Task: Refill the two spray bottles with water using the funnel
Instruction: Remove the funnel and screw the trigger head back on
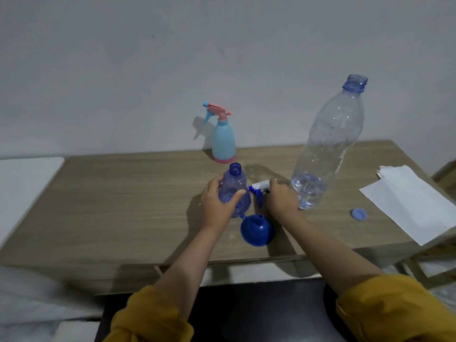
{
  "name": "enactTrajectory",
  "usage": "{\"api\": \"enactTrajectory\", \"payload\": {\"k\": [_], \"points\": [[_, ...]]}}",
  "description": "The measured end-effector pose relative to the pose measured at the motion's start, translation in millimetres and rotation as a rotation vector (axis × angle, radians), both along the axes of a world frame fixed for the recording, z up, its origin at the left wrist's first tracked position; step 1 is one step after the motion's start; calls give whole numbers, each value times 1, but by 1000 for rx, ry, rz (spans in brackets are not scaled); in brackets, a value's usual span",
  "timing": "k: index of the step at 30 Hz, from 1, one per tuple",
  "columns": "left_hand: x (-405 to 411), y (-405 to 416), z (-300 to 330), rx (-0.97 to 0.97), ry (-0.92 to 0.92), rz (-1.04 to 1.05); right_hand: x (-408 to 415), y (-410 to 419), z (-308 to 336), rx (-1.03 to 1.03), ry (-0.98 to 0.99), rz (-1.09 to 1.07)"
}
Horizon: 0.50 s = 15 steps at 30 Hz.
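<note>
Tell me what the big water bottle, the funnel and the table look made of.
Water bottle: thin clear plastic, glossy; the wall shows through it and its sides look dented.
Funnel: opaque blue plastic, smooth, with a soft sheen.
Table: wood-grain top, matte; likely laminate board rather than solid wood, though the view cannot settle that.

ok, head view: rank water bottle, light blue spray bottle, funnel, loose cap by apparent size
1. Water bottle, clearly the largest.
2. Light blue spray bottle.
3. Funnel, lying nearer the camera than the spray bottle, so that pair's true order is unsure.
4. Loose cap, the smallest.
</note>
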<state>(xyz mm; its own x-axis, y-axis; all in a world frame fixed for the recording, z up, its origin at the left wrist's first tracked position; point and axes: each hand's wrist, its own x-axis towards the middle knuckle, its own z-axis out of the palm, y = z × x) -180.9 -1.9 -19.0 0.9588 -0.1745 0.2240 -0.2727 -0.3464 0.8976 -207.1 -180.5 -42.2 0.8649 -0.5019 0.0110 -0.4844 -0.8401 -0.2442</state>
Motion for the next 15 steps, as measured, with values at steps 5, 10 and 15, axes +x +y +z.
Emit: {"api": "enactTrajectory", "payload": {"k": [5,10,15], "points": [[0,-2,-1,-5,-12,10,5,-4,5,-5,36,76],[-1,-1,-1,-21,2,-11,5,-9,15,199,-111,5],[1,-2,-4,-31,-18,12,5,-10,47,320,-302,66]]}}
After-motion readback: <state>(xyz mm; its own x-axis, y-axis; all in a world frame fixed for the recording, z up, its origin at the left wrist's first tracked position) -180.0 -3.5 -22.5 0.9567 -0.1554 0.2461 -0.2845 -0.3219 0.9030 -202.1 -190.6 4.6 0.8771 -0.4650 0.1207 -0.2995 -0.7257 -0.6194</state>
